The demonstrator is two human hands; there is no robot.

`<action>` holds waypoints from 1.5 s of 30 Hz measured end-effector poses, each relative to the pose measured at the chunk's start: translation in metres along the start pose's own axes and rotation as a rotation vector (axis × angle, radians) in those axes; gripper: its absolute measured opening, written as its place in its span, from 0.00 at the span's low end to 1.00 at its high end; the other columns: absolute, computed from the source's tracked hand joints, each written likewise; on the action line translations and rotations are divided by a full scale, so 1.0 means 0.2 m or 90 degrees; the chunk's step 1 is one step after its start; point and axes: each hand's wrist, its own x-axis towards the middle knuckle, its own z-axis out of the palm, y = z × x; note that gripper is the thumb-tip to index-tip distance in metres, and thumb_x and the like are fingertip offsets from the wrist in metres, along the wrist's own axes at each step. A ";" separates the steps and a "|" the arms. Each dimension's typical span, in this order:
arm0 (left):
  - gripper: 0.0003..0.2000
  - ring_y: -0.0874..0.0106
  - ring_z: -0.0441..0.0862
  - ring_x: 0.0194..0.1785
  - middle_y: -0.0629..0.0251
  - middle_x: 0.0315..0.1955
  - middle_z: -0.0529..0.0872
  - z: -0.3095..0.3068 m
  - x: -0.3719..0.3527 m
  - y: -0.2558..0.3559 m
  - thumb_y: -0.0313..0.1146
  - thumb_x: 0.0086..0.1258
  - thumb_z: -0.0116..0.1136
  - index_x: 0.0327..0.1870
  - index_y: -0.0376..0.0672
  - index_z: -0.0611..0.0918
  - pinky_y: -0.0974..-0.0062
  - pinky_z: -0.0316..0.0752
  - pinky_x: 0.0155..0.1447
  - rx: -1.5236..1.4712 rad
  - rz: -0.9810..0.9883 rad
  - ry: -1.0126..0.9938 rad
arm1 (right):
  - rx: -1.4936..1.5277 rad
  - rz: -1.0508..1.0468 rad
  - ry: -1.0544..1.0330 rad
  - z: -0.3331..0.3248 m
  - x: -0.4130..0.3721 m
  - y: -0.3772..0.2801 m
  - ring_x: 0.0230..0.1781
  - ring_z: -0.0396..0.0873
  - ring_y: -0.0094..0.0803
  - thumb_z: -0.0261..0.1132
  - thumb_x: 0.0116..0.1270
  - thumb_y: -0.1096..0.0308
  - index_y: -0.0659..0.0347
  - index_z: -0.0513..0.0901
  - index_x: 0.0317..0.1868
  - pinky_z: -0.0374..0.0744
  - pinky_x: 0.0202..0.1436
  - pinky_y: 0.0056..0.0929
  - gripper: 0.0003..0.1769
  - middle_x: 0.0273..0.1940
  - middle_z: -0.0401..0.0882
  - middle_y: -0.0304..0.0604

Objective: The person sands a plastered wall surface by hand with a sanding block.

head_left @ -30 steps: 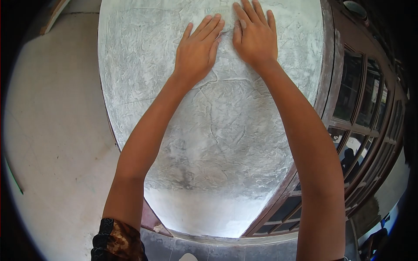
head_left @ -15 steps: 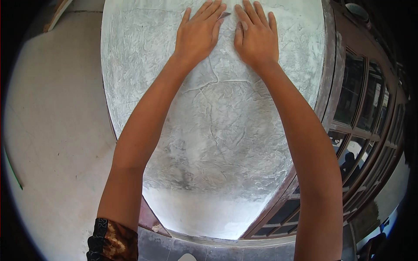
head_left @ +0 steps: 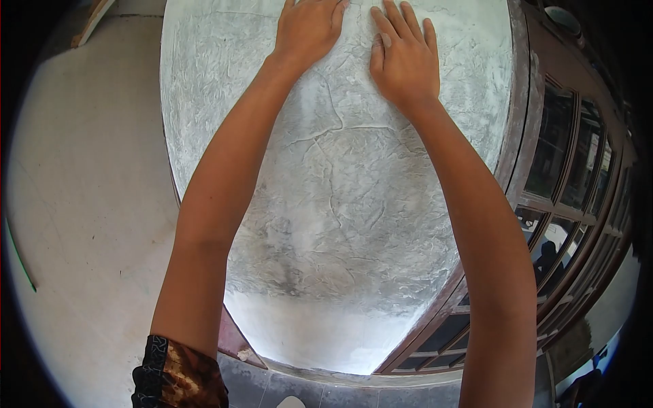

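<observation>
Both hands are against a wrinkled grey-white wall surface [head_left: 326, 183] with raised creases and darker patches low down. My left hand [head_left: 309, 30] is at the top edge of the view, back of the hand toward me. Its fingertips are cut off by the frame; the visible fingers look stretched out, the thumb beside them. My right hand [head_left: 408, 64] lies flat to its right, fingers spread and pointing up, with a pale grey smear near the thumb. A branching crease [head_left: 340, 126] runs across the surface below and between the hands.
A brown wooden frame with glass panes [head_left: 551, 143] stands along the right edge of the wall. To the left is a plain beige wall [head_left: 95, 183]. Grey floor tiles [head_left: 299, 391] and a pale shoe tip [head_left: 291, 402] show at the bottom.
My left hand has slid upward, partly out of view. A small dark pointed piece beside its thumb no longer shows. My right hand stays nearly in place, its fingers still flat.
</observation>
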 end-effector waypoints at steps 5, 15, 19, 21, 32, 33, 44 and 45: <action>0.19 0.69 0.74 0.76 0.70 0.72 0.81 -0.04 -0.39 0.20 0.36 0.81 0.54 0.70 0.50 0.82 0.49 0.64 0.80 0.010 -0.001 -0.014 | 0.023 -0.010 0.008 -0.01 -0.01 0.01 0.83 0.59 0.51 0.52 0.76 0.67 0.67 0.74 0.73 0.53 0.86 0.55 0.28 0.79 0.66 0.56; 0.22 0.66 0.71 0.79 0.70 0.76 0.76 -0.04 -0.30 0.10 0.33 0.82 0.54 0.75 0.52 0.78 0.49 0.61 0.81 -0.008 0.019 -0.016 | 0.025 -0.014 0.003 0.00 -0.02 0.00 0.83 0.59 0.52 0.54 0.75 0.68 0.68 0.74 0.73 0.53 0.86 0.56 0.28 0.79 0.66 0.56; 0.21 0.67 0.72 0.78 0.70 0.74 0.78 -0.06 -0.31 0.07 0.34 0.81 0.54 0.73 0.49 0.80 0.49 0.63 0.81 0.006 0.039 -0.020 | 0.001 -0.007 0.004 0.00 -0.01 0.00 0.82 0.60 0.52 0.54 0.75 0.68 0.68 0.74 0.73 0.54 0.85 0.57 0.28 0.79 0.66 0.56; 0.20 0.67 0.73 0.77 0.69 0.73 0.79 -0.04 -0.13 0.00 0.33 0.80 0.56 0.71 0.48 0.81 0.49 0.64 0.80 0.014 0.060 0.007 | -0.003 -0.008 0.001 0.00 -0.01 0.00 0.82 0.60 0.53 0.54 0.75 0.68 0.69 0.74 0.73 0.54 0.85 0.57 0.28 0.79 0.66 0.57; 0.18 0.71 0.73 0.78 0.72 0.73 0.79 -0.04 -0.12 0.03 0.37 0.82 0.54 0.70 0.52 0.82 0.41 0.59 0.81 0.062 0.017 0.012 | -0.044 -0.021 0.047 0.05 -0.02 0.04 0.83 0.61 0.41 0.57 0.73 0.65 0.49 0.75 0.75 0.55 0.86 0.54 0.29 0.80 0.67 0.40; 0.18 0.71 0.73 0.78 0.72 0.73 0.79 -0.02 -0.05 0.00 0.37 0.82 0.54 0.70 0.52 0.82 0.41 0.59 0.81 0.058 0.016 0.013 | -0.048 -0.021 0.044 0.05 -0.02 0.05 0.83 0.61 0.41 0.57 0.73 0.65 0.49 0.75 0.75 0.55 0.86 0.54 0.29 0.80 0.67 0.40; 0.20 0.68 0.71 0.79 0.71 0.74 0.78 -0.03 -0.06 0.02 0.36 0.81 0.55 0.71 0.50 0.81 0.40 0.60 0.80 0.009 -0.036 -0.039 | -0.011 -0.005 -0.019 0.00 -0.01 0.00 0.83 0.58 0.52 0.51 0.77 0.67 0.66 0.73 0.74 0.53 0.86 0.56 0.28 0.80 0.65 0.55; 0.20 0.68 0.71 0.79 0.71 0.74 0.78 -0.01 -0.03 0.00 0.36 0.81 0.55 0.71 0.50 0.81 0.40 0.60 0.80 0.010 -0.033 -0.039 | -0.011 -0.003 -0.017 0.00 0.00 0.00 0.83 0.58 0.52 0.51 0.77 0.67 0.66 0.73 0.74 0.53 0.86 0.56 0.28 0.80 0.65 0.55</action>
